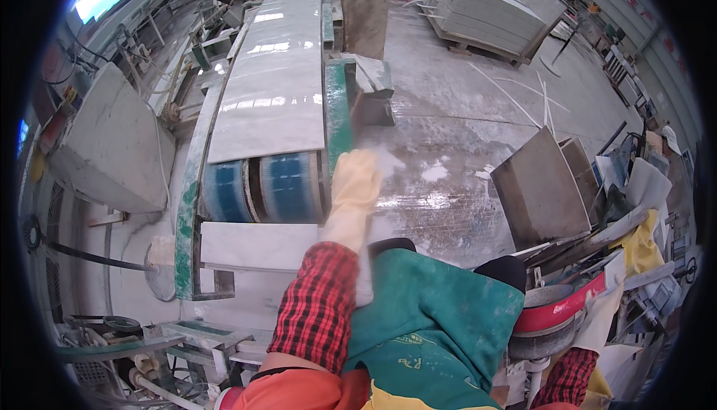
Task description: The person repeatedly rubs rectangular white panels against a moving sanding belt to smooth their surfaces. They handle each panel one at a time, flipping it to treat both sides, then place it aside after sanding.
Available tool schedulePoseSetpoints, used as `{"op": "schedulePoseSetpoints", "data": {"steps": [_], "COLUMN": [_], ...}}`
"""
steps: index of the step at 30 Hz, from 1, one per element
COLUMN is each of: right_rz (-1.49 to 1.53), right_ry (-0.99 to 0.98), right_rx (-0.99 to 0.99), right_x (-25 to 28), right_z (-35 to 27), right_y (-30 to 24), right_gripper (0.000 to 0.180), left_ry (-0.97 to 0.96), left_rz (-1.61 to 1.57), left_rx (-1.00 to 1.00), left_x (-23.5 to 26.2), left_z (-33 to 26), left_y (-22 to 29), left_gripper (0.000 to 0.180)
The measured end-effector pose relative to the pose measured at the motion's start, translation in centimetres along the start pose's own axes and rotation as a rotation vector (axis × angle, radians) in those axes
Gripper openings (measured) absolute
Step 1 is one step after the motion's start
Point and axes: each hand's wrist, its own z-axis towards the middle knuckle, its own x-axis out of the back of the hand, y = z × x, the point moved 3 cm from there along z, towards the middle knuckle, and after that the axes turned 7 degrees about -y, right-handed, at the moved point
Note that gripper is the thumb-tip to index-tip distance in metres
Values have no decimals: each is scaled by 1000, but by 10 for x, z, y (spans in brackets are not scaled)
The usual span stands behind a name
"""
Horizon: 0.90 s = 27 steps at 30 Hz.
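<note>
My left hand [357, 176], in a cream rubber glove, is closed beside the green side rail [338, 111] of a conveyor. A pale blur [389, 161] shows just right of its knuckles; whether the hand holds anything is hidden. Left of it, a wet white stone slab [269, 104] lies along the conveyor, its near end above blue ribbed rollers [291, 186]. At the lower right is my right hand [601, 317], also gloved, low beside a round dark object with a red band [562, 313]. Its fingers are too unclear to read.
A pale stone strip [258, 246] crosses the conveyor's near end. Brown boards [541, 186] lean at the right, near a heap of offcuts and a yellow cloth [641, 246]. Stacked slabs [485, 14] stand on a pallet farther off. The floor [441, 141] is wet.
</note>
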Motion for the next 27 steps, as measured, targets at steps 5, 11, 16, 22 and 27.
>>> {"op": "schedulePoseSetpoints", "data": {"steps": [5, 11, 16, 22, 27], "right_rz": [147, 232, 54, -363, -599], "right_ry": [-214, -609, -789, -953, -1373], "right_rx": [90, -211, -463, -496, 329], "right_x": [-80, -175, -225, -231, -233], "right_z": [-72, -100, -118, -168, -168], "right_y": [8, 80, 171, 193, 199], "right_gripper": [87, 68, 61, 69, 70], "left_ry": [0, -111, -733, -736, -750], "left_rz": [36, -122, -1103, -1466, -1674], "left_rx": [-33, -204, 581, 972, 934], "left_x": [-1, -33, -116, -142, -161], "left_z": [5, 9, 29, 43, 57], "left_y": [3, 41, 126, 182, 168], "left_gripper": [24, 30, 58, 72, 46]}}
